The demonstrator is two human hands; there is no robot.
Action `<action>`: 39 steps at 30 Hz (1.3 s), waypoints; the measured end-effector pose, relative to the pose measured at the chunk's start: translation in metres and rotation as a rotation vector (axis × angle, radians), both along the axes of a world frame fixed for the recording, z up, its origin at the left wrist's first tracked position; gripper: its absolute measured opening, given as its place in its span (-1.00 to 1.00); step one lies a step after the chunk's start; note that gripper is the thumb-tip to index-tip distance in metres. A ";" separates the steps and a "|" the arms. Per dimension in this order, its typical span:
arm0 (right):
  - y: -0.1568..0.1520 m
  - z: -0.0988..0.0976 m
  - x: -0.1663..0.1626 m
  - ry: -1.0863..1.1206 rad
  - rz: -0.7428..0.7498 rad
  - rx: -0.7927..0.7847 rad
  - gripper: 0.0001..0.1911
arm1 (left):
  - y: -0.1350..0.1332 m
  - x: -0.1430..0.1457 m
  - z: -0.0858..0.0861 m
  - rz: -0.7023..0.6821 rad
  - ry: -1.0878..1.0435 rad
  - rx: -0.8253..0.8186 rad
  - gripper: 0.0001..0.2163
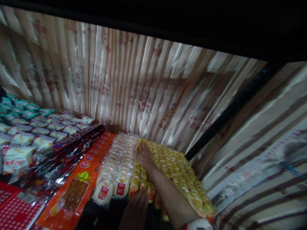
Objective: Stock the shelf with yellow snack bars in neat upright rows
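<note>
Several rows of small yellow-wrapped snack packs stand tightly side by side. My right hand lies flat on the far end of the leftmost yellow rows, fingers stretched out. My left hand is at the near end of the same rows, fingers extended against the front packs. Neither hand is wrapped around anything. Just left of the yellow packs run two rows of round white crackers in clear wrap, with red labels on the front ones.
An orange bag of brown sticks lies left of the crackers, beside dark shiny packets. White packets and green packets spread farther left. A red checked basket is at lower left. Striped sheeting hangs behind, with a dark pole at right.
</note>
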State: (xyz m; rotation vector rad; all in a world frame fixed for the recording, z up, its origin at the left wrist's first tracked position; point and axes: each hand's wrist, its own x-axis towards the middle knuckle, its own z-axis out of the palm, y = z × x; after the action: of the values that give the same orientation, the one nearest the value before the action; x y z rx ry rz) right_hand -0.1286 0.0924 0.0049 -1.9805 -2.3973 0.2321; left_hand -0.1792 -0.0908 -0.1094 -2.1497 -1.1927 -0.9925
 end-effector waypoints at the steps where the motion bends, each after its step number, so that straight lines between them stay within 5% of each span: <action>1: 0.000 -0.004 -0.001 0.001 -0.004 0.012 -0.32 | 0.002 0.002 -0.001 0.006 -0.030 0.014 -0.66; 5: -0.002 -0.016 -0.001 0.016 -0.014 0.040 -0.32 | 0.009 0.010 -0.013 0.032 -0.151 0.039 -0.66; 10: 0.009 -0.008 -0.005 0.010 -0.049 0.063 -0.31 | 0.021 0.019 -0.034 0.008 -0.221 0.174 -0.65; 14: 0.024 -0.005 -0.009 0.025 -0.068 0.055 -0.29 | 0.020 0.025 -0.041 0.070 -0.245 0.080 -0.63; 20: 0.033 -0.018 -0.011 0.013 -0.065 -0.008 -0.29 | 0.013 0.018 -0.037 0.013 -0.163 -0.037 -0.56; 23: 0.031 -0.001 -0.012 0.084 -0.038 -0.032 -0.29 | 0.006 0.010 -0.025 -0.024 -0.121 -0.092 -0.54; 25: 0.021 0.016 -0.009 0.177 -0.017 0.090 -0.29 | 0.000 0.006 -0.016 -0.026 -0.111 -0.180 -0.52; 28: -0.020 0.032 0.004 0.395 -0.051 0.378 -0.34 | -0.008 0.001 -0.009 -0.068 -0.070 -0.251 -0.51; 30: -0.066 0.025 0.017 0.507 -0.077 0.540 -0.38 | -0.011 -0.001 -0.010 -0.105 -0.046 -0.246 -0.52; 35: -0.200 -0.049 0.039 0.573 -0.108 0.579 -0.43 | -0.014 -0.011 -0.018 -0.203 -0.038 -0.262 -0.59; 39: -0.271 -0.113 0.051 0.600 -0.152 0.459 -0.47 | -0.020 -0.016 -0.006 -0.226 -0.006 -0.454 -0.66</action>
State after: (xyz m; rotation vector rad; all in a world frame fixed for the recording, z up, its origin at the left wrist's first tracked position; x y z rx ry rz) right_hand -0.0778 -0.1787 -0.1080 -1.5837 -1.7295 0.2090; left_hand -0.1952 -0.1106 -0.1156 -2.6847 -1.2957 -0.8805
